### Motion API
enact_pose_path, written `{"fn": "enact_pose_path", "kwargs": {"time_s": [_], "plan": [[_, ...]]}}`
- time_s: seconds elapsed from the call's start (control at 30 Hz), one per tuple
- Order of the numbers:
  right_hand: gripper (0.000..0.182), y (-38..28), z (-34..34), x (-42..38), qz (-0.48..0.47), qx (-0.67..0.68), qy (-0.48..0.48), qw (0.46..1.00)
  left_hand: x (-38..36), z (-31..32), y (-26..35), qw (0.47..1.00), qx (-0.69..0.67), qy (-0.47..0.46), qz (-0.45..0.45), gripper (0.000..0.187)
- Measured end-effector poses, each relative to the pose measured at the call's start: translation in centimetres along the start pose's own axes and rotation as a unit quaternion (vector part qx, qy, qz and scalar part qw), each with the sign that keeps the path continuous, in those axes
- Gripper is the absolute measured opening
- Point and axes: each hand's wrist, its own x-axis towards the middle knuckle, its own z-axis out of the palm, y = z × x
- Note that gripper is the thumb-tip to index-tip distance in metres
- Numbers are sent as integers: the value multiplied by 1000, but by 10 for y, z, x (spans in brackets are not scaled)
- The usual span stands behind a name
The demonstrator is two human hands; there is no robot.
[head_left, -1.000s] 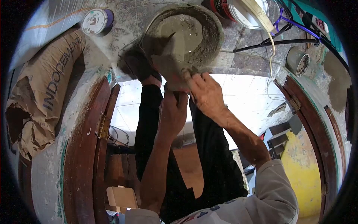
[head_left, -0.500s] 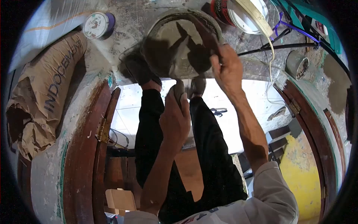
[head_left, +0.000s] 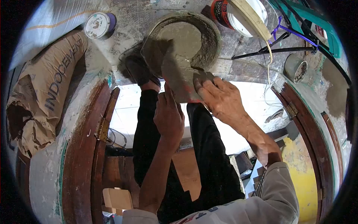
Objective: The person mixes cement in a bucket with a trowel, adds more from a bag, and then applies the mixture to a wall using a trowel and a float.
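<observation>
A round bucket (head_left: 215, 35) holds wet grey mortar (head_left: 182, 37), with a rougher layer along its right inner wall. Over its near edge lies a flat mortar-coated plate (head_left: 179, 80) with some red showing at its lower part. My left hand (head_left: 169, 117) is closed at the plate's lower left edge; whatever its fingers grip is mostly hidden. On the right side, my right hand (head_left: 220, 93) has its fingers wrapped round a grey, mortar-smeared tool (head_left: 201, 76) that rests against the plate.
A torn paper cement bag (head_left: 61, 80) leans at the left, below a small round tub (head_left: 97, 26). Beyond the bucket's right side are a red and white pail (head_left: 223, 13), black bars (head_left: 276, 50) and a grey cup (head_left: 295, 68). Wooden door frames (head_left: 84, 160) flank the legs.
My right hand has moved down and left from beside the bucket to the plate. The plate now shows its broad face over the bucket's near edge, and my left hand has shifted slightly left.
</observation>
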Motion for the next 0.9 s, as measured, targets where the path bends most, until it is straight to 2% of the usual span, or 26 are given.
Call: {"fn": "enact_pose_path", "kwargs": {"time_s": [0.07, 0.13, 0.17, 0.2, 0.33, 0.43, 0.5, 0.63, 0.73, 0.77, 0.83, 0.9], "plan": [[16, 17, 21, 10, 8, -14, 10, 1000, 1, -2, 2, 999, 51, 7, -6, 59], [17, 40, 40, 21, 40, -21, 26, 999, -3, -4, 9, 999, 35, -21, -10, 61], [17, 40, 40, 18, 40, -21, 28, 999, -2, -4, 10, 999, 21, -44, -14, 63], [18, 36, 35, 16, 35, -9, 38, 999, -1, 0, 6, 999, 34, -12, 9, 61], [22, 7, 20, 3, 34, 38, 34, 998, 4, 0, -1, 999, 34, -8, 15, 65], [24, 55, 60, 29, 54, 21, 45, 997, 3, -3, 2, 997, 72, -9, 5, 68], [25, 68, 62, 38, 70, -6, 63, 996, 4, 0, 0, 998, 57, -18, 9, 69], [25, 26, 25, 24, 77, 16, 59, 995, 4, -2, 0, 996, 78, -38, -8, 70], [21, 11, 19, 20, 52, 38, 55, 996, 9, -5, 2, 998, 62, -6, -6, 67], [21, 25, 31, 24, 56, 40, 52, 996, 3, -7, 3, 999, 52, 9, -9, 65], [21, 65, 61, 40, 125, 32, 83, 988, 1, -5, 3, 1000, 18, 23, 6, 66], [21, 77, 54, 41, 114, 34, 127, 985, 3, -4, 3, 999, -27, 0, -26, 63]]}}
